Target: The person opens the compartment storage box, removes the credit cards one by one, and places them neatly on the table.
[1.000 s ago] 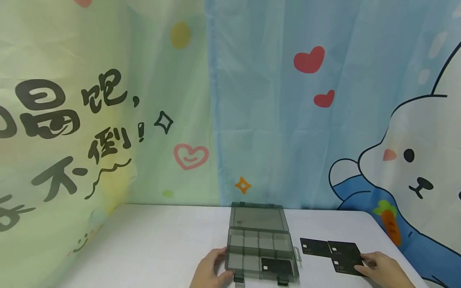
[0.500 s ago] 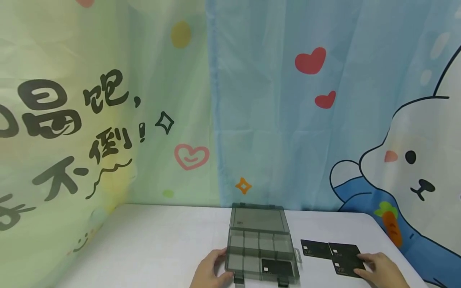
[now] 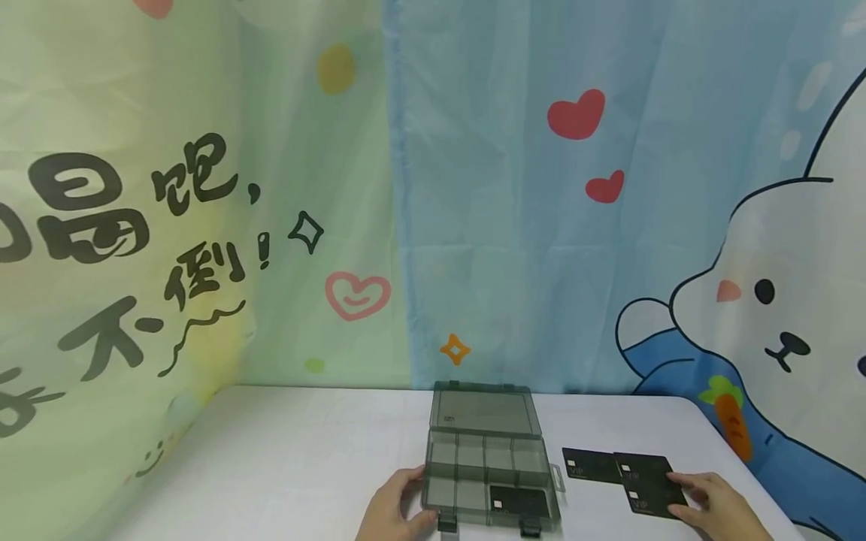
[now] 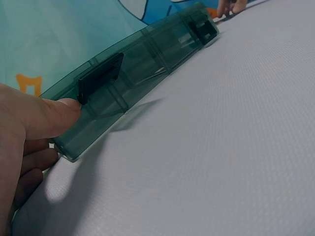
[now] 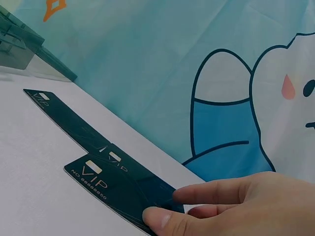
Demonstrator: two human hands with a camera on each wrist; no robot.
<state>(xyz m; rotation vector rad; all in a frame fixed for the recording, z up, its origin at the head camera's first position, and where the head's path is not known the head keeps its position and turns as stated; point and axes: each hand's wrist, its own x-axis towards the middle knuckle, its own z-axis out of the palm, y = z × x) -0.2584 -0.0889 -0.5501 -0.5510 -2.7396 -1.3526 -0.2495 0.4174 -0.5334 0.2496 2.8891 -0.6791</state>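
Right of box (image 3: 485, 413), right grip (image 3: 722, 507) pinching front card (image 3: 651, 502) (end hidden by fingers); left grip (image 3: 392, 507) clasping box's near-left corner.

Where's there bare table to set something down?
Widest: the white table left of the left hand, back to the curtain. Smaller: the patch behind the three black cards, right of the box lid. Crowded: from the box through the cards to the right hand.

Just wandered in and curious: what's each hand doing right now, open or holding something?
Left hand: holding the open box by its near left corner.
Right hand: pinching the front loose VIP card.
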